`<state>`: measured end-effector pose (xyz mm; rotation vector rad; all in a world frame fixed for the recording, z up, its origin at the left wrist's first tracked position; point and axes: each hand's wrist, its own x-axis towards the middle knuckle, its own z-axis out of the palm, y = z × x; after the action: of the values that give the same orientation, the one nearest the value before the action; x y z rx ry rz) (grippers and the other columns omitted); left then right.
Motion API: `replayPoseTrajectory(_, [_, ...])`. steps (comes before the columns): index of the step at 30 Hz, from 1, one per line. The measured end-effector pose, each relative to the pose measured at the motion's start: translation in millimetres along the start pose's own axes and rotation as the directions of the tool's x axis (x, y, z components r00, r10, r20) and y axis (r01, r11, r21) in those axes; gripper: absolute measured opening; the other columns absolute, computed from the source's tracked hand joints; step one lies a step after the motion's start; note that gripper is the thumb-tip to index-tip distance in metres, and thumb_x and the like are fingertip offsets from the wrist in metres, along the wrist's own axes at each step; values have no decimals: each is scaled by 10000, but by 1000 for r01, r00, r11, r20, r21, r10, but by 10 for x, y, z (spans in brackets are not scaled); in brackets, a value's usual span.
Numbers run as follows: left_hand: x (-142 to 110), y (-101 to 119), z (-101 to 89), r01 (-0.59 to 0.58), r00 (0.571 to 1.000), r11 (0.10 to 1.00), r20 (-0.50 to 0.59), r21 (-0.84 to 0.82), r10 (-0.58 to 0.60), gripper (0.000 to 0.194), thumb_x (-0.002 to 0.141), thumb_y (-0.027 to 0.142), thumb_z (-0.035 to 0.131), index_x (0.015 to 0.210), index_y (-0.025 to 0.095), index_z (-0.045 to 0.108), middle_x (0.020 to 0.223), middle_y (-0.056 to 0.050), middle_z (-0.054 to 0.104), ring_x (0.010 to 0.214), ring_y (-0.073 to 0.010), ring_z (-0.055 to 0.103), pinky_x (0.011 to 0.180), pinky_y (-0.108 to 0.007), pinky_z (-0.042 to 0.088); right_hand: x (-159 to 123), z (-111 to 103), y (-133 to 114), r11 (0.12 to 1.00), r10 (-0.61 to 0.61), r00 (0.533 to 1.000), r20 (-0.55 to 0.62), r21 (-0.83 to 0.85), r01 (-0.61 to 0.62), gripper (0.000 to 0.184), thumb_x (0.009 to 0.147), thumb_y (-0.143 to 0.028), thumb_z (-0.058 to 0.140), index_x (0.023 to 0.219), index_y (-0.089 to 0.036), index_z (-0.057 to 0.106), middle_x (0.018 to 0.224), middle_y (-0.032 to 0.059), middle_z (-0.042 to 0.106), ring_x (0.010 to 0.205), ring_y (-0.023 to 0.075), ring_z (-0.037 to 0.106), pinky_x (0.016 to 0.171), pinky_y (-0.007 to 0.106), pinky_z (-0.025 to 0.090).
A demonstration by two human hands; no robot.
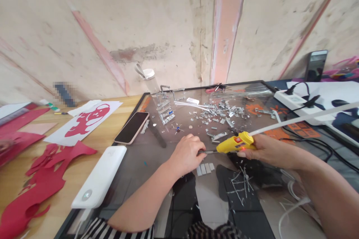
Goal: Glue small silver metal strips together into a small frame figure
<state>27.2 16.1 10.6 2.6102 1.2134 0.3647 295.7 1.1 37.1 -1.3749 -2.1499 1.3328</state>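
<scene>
A yellow hot glue gun (235,142) is gripped in my right hand (265,147), with a red light showing on its side. From its back end a long white glue stick (303,117) runs out to the right. My left hand (188,153) is closed, its fingertips pinching a small dark piece (201,152) whose kind I cannot make out. The gun's nozzle points left at this piece, close to the fingertips. Just below lie several small grey strips (205,168) side by side. Thin whitish strands (241,185) are tangled below the gun.
Grey scraps (224,112) are scattered across the dark glass-like tabletop. A phone (132,127), a white power bank (99,177) and red cut paper (42,183) lie left. A clear bottle (151,82) stands behind. At right are a white power strip (301,107) and black cables (316,142).
</scene>
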Motion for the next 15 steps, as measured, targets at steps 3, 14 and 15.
replayPoseTrajectory(3, [0,5,-2,0,1000,1000,2,2,0,72,799,222,614,793,189,678,795,-31,636,818,-192,528,741,-320,431,7,3,-10,998,42,999,29,-49,-41,351,809,-498,547,913,-176,642,826,17,637,729,189,536,655,282,428])
replayPoseTrajectory(14, [-6,17,-11,-7,1000,1000,-9,1,7,69,797,205,608,782,186,672,782,-30,631,809,-190,527,732,-318,432,10,-6,-22,996,61,998,18,-61,-59,334,794,-498,561,913,-197,648,844,9,668,749,211,567,674,293,442])
replayPoseTrajectory(15, [-6,17,-11,-6,1000,1000,-8,1,6,65,795,204,611,780,185,672,782,-29,631,808,-190,527,731,-318,432,8,-4,-28,996,62,998,19,-64,-60,337,797,-498,558,919,-196,644,860,14,670,764,214,569,688,297,444])
